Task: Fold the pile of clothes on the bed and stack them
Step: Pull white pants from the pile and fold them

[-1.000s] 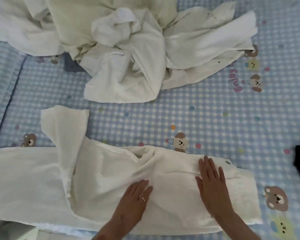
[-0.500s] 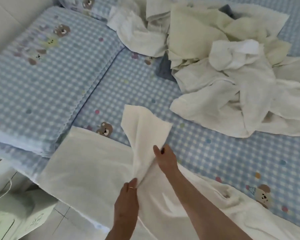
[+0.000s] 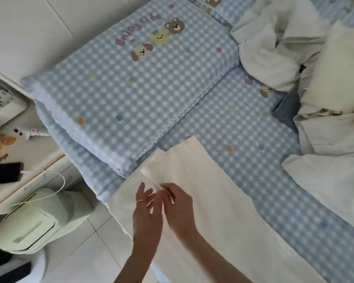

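A long cream garment [image 3: 219, 211] lies flat along the near edge of the bed [image 3: 243, 127]. One end of it is folded back over itself. My right hand [image 3: 177, 205] pinches the edge of that folded flap near the garment's left end. My left hand [image 3: 145, 209], with a ring on it, is beside the right hand with fingers spread and touches the same cloth edge. The pile of unfolded white and cream clothes [image 3: 315, 78] sits at the right and far right of the bed.
A blue checked pillow [image 3: 131, 78] with cartoon animals lies at the bed's left end. A dark blue cloth [image 3: 287, 111] peeks from under the pile. Left of the bed stand a pale green appliance [image 3: 33, 219], a phone on a white cable [image 3: 3, 172] and a tiled floor [image 3: 94, 248].
Both hands left the garment's middle, where they pressed flat, and moved to its left end. The raised flap now lies folded down. The view swung left toward the pillow.
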